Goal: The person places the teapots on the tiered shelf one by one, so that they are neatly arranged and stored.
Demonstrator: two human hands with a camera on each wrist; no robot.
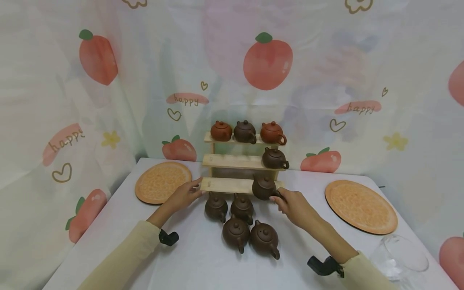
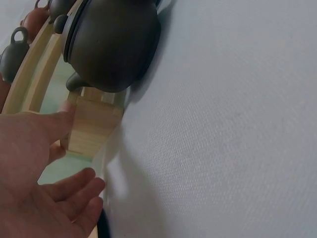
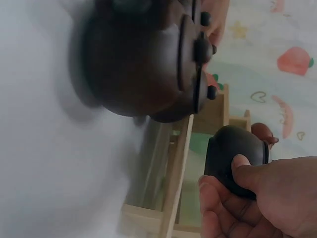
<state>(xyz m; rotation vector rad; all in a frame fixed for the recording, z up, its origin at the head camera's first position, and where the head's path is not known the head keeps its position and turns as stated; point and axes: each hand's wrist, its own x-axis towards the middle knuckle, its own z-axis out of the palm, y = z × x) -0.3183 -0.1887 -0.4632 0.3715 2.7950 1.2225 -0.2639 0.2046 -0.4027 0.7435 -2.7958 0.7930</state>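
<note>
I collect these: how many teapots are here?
9: three teapots on the top shelf, one on the middle shelf, one in the right hand, four on the table.

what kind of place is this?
Looks like a staged tabletop set, perhaps a recording booth: fruit-print cloth hangs on three sides, and a white-topped table holds a wooden rack and teapots.

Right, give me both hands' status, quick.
Left hand: open, at the left end of the wooden rack.
Right hand: closed, holding a dark brown teapot.
</note>
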